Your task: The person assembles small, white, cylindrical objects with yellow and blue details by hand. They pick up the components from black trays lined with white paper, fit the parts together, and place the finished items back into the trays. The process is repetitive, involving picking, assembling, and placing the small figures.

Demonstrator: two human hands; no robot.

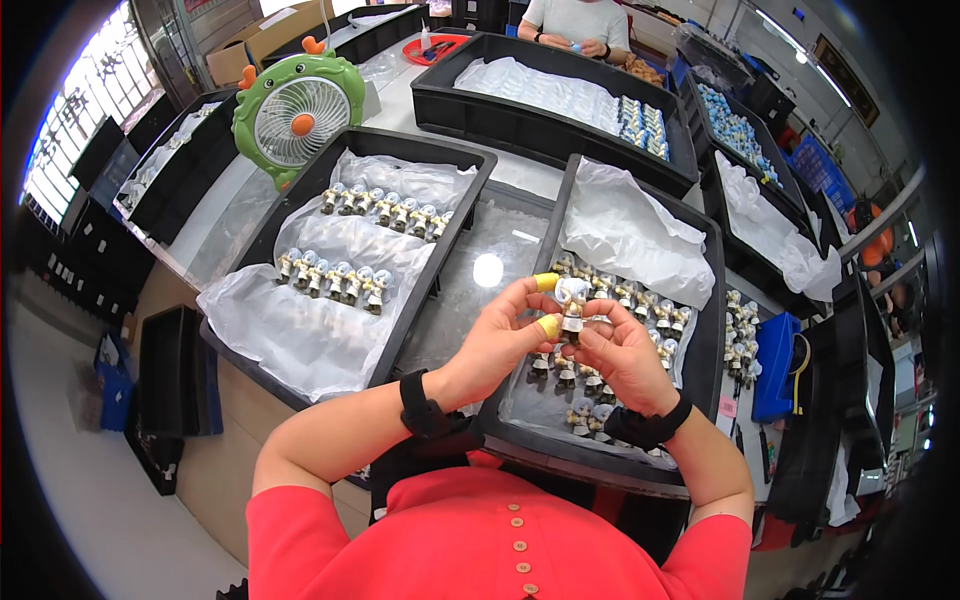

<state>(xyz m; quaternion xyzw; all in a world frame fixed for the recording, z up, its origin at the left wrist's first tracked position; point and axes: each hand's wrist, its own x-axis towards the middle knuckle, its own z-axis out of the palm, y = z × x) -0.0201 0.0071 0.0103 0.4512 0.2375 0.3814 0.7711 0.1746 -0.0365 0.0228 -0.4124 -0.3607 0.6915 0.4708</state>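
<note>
Between my two hands I hold a small figurine [571, 308] upright, with a pale head, a light body and dark legs. My left hand [512, 325], with yellow covers on two fingertips, pinches it from the left. The fingers of my right hand [628, 352] close on it from the right, low on the body. Below my hands is a black tray [712, 330] lined with white paper [640, 235], where several similar figurines [578, 415] stand or lie in rows. Another black tray [478, 170] on the left holds two spaced rows of such figurines [335, 280] on white paper.
A green animal-shaped fan [300, 115] stands behind the left tray. Beyond the trays lies a long black tray [560, 148] with blue-and-white pieces, and a co-worker [575, 25] sits behind it. More figurines [740, 335] and a blue bin [775, 368] are at the right.
</note>
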